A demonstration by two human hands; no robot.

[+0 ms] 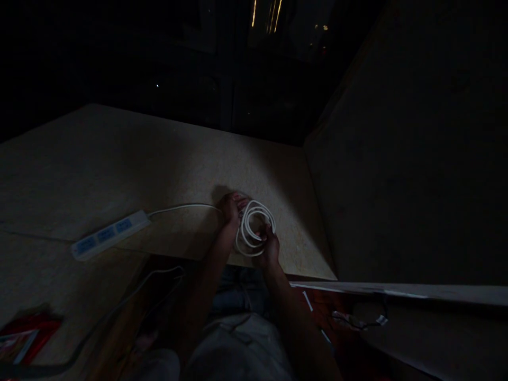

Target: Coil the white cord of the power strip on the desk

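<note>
white cable (246,222) is gathered into loose round loops, held over the near part of a pale slab (186,153), a bit right of middle. whether the loops are resting on it can't really be told. the right hand (271,247) is clamped on the near right side of the coil, thumb across the strands. the left hand (230,209) is placed at the coil's far left side, fingers stretched toward the loops, but how tightly they're closed can't be told in this light.

from the left hand the same lead is run left, in a slack curve, to a power strip (111,235), long, boxy and white with bluish socket panels, laid at an angle over a seam in the slab. further near and left, a second cord (159,271) is bent over the edge, and a shiny red packet (43,325) is left in the corner.

the slab looks mottled, kinda stone-like. it's closed in by a dark glassy window (178,63) on the far side and a plain dull wall (397,185) on the right.
</note>
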